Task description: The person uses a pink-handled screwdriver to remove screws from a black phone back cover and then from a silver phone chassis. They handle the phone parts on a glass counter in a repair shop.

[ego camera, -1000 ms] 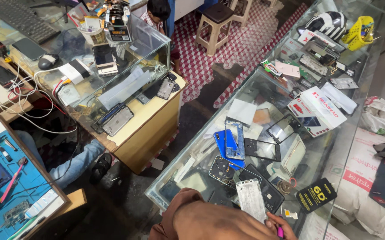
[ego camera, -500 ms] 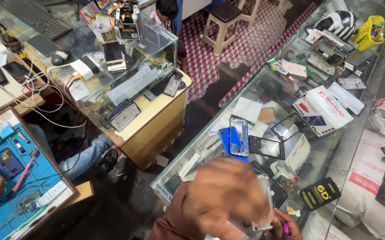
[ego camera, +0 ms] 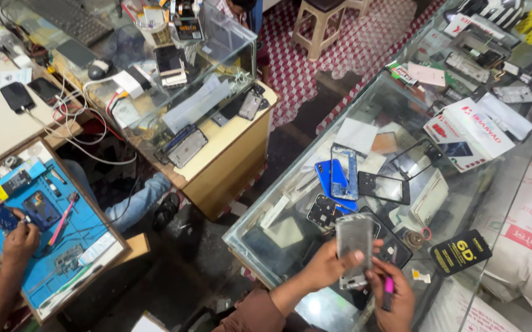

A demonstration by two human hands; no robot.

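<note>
— Gripping what, down at the bottom centre of the frame?

— A pale phone frame [ego camera: 354,249], upright over the glass counter [ego camera: 266,227]. The left hand [ego camera: 322,265] is clamped on its left edge; the right hand [ego camera: 394,294], touching its lower corner, pinches a pink tool [ego camera: 388,288].

— And around it?

— Just above, a blue phone back [ego camera: 339,182] and dark screen panels [ego camera: 384,187] lie on the glass. At lower left, another person's hands [ego camera: 9,229] work over a blue mat [ego camera: 54,237].
</note>
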